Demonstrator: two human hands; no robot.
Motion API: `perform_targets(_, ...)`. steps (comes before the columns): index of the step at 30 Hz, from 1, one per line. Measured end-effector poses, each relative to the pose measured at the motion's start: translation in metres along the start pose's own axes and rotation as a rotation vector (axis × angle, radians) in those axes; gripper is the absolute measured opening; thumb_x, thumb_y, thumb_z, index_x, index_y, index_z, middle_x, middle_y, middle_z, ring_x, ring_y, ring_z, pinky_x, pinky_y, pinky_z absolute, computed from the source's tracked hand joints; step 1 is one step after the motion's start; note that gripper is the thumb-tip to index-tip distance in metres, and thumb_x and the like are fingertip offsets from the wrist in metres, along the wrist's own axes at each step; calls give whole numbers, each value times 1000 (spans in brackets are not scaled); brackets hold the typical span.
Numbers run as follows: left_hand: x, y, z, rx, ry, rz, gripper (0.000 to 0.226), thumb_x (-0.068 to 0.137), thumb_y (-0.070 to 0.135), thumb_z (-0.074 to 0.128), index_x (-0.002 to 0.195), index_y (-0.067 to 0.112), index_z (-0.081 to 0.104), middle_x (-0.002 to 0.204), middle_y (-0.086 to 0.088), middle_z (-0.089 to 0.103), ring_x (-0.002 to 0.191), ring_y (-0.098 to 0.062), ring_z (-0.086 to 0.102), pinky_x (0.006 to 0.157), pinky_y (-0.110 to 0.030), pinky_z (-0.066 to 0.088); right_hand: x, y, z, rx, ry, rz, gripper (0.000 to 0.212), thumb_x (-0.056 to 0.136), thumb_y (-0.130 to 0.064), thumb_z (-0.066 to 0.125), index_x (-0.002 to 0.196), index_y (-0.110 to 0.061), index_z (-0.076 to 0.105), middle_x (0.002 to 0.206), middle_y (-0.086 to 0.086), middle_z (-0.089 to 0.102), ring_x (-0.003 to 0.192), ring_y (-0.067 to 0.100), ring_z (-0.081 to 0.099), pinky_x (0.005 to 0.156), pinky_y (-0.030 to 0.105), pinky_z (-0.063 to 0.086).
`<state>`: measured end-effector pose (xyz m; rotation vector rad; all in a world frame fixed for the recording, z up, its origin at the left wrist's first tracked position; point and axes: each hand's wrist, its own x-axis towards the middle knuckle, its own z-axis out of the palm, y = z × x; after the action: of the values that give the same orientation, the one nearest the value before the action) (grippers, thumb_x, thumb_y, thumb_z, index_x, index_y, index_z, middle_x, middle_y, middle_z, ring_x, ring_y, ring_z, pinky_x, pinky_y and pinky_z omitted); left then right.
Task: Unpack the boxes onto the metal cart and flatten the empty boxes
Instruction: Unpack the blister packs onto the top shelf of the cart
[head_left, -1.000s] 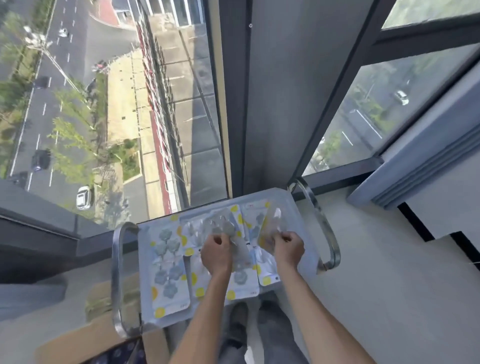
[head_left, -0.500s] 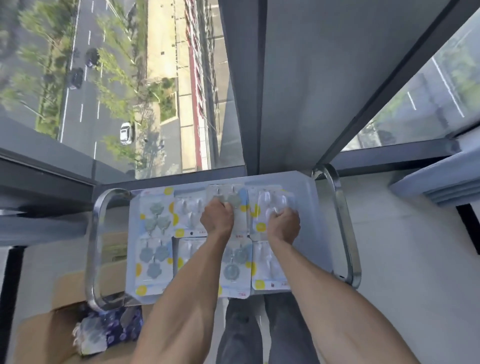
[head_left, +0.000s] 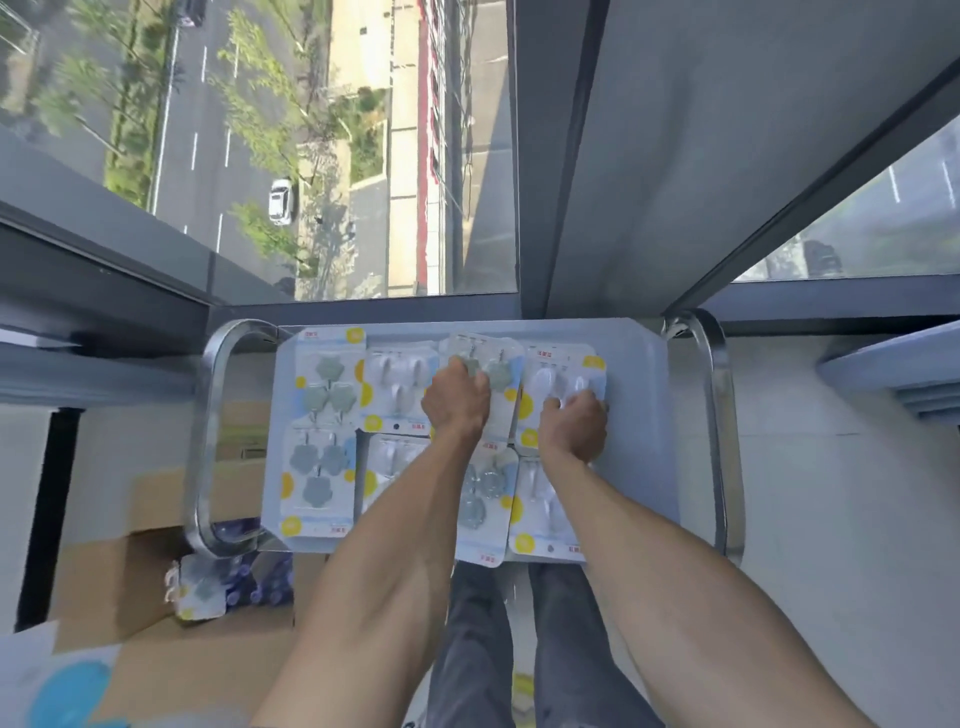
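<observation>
Since before, both packs flat on cart, left hand and right hand fingers curled atop.

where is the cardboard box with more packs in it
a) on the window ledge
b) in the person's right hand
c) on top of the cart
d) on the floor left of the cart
d: the open cardboard box sits on the floor beside the left handle of the metal cart, with packs showing inside it.

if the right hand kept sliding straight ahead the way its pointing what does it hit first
The right hand points toward the window; past the white hook pack under it, the cart's far edge comes first, though depth is unclear.
</observation>
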<state>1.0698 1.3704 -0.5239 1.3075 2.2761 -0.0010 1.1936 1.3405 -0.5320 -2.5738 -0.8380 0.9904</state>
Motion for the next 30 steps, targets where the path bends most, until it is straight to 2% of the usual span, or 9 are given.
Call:
perform_targets(4,-14,-27,-43,-97,109,-39,22,96,27,49,110,12,58,101,-12,66,93,-35,62,72,-35,39,-29,-30,-7,50,-22,-100,19,90,-11,51,104,-7,63,117,13,57,101,35,58,76,34,42)
perform_targets(8,-41,-95,-84,-122,179,-111,25,97,23,48,118,12,54,109,-14,63,95,-35,61,72,-36,39,-86,-60,-1,66,-68,-278,16,89,-6,49,97,-10,63,109,12,61,91,30,56,74,31,39)
perform_targets(12,-71,-184,-121,-150,205,-240,27,97,21,46,121,11,54,122,-14,54,103,-35,57,80,-38,42,-163,-77,21,49,-128,-411,22,90,-6,48,104,-8,64,107,16,65,95,34,59,73,32,40)
perform_targets(17,-119,-306,-180,-282,402,-327,21,92,16,47,110,12,58,112,-11,55,96,-35,58,74,-37,41,-289,-67,71,3,-198,-558,26,88,-6,49,111,-10,62,107,15,66,99,35,60,76,35,44)
perform_targets(20,-160,-399,-203,-344,468,-386,23,92,15,47,110,12,60,115,-12,57,100,-35,59,80,-39,45,-379,-46,109,21,-247,-577,24,89,-5,48,108,-9,62,105,17,65,99,37,59,73,35,40)
perform_targets(24,-217,-516,-213,-299,373,-533,27,94,18,48,118,10,59,122,-15,57,107,-38,58,85,-40,45,-490,-1,157,-28,-430,-541,19,86,-6,52,103,-9,61,98,12,64,91,28,58,69,27,33)
perform_targets(27,-245,-580,-209,-304,306,-634,28,92,18,51,117,9,59,121,-16,59,108,-37,58,83,-40,48,-545,29,196,-156,-568,-521,21,87,-10,54,105,-11,64,105,11,66,99,30,60,78,30,45)
perform_targets(28,-249,-596,-207,-307,282,-647,30,92,18,51,118,8,60,121,-16,59,110,-36,58,84,-39,48,-556,36,209,-181,-588,-497,22,88,-11,55,107,-11,66,109,12,67,102,30,60,83,31,47)
perform_targets(30,-249,-623,-203,-312,229,-651,29,90,17,52,115,7,61,120,-15,62,109,-35,59,84,-38,49,-574,43,233,-227,-634,-428,24,89,-9,55,110,-10,67,113,13,67,105,30,61,83,27,46)
